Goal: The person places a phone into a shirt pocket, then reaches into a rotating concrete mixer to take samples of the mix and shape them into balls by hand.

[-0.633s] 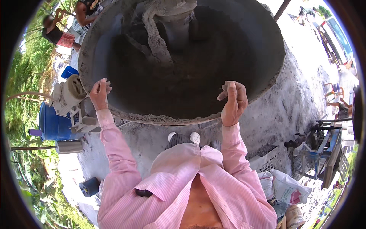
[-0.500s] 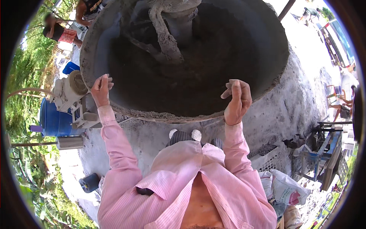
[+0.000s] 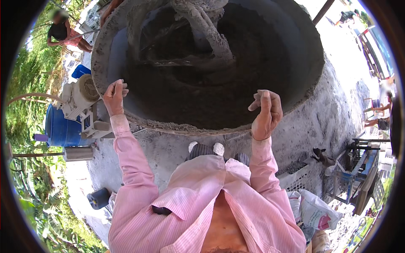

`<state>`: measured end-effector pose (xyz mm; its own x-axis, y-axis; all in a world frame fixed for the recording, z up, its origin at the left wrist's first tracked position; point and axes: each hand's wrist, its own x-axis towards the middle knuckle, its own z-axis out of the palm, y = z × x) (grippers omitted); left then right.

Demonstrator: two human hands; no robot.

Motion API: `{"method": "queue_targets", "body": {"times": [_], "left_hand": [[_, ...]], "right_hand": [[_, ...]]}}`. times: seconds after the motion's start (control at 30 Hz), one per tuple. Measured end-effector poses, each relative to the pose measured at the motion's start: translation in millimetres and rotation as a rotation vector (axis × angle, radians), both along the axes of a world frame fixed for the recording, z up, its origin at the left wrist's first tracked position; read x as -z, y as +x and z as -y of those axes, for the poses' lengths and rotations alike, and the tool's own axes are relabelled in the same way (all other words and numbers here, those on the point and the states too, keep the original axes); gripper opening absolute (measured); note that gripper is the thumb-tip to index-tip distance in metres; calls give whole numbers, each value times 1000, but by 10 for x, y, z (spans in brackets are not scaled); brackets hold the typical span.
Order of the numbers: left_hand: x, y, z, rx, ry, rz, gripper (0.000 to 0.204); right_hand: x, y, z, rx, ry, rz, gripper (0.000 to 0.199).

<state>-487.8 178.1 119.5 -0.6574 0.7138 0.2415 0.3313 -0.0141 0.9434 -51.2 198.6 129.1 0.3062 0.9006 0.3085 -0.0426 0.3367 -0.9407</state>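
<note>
A big round mixer drum [image 3: 310, 99], crusted with grey cement, stands in front of me. Dark grey mix [image 3: 190, 103] lies in it, and a caked mixing paddle [image 3: 217, 46] reaches down near the far side. My left hand [image 3: 114, 98] is at the drum's near left rim, its fingers curled in toward the thumb. At the near right rim is my right hand [image 3: 267, 114], loosely closed with the thumb up. Nothing shows in either hand. Whether the hands press on the rim or hover just above it, I cannot tell.
To the left are a motor [image 3: 80, 95] and a blue barrel [image 3: 63, 126]. A dark bucket [image 3: 99, 198] sits lower left. On the right are a white crate [image 3: 295, 179], sacks [image 3: 316, 208], a dog [image 3: 324, 158] and a blue metal frame [image 3: 352, 173]. People stand farther off.
The mixing paddle has swung to the right inside the drum. My view has shifted slightly. Both hands stay at the rim with the fingers still curled.
</note>
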Motion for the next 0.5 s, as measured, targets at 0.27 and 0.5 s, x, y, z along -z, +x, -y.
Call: {"method": "queue_targets", "body": {"times": [0.27,0.5], "left_hand": [[2,-32,2,5,-6,-12,29],[37,20,-94,19,-24,-6,31]], "right_hand": [[-30,0,-17,-12,2,24,30],[22,72,-18,-29,-9,-59,27]]}}
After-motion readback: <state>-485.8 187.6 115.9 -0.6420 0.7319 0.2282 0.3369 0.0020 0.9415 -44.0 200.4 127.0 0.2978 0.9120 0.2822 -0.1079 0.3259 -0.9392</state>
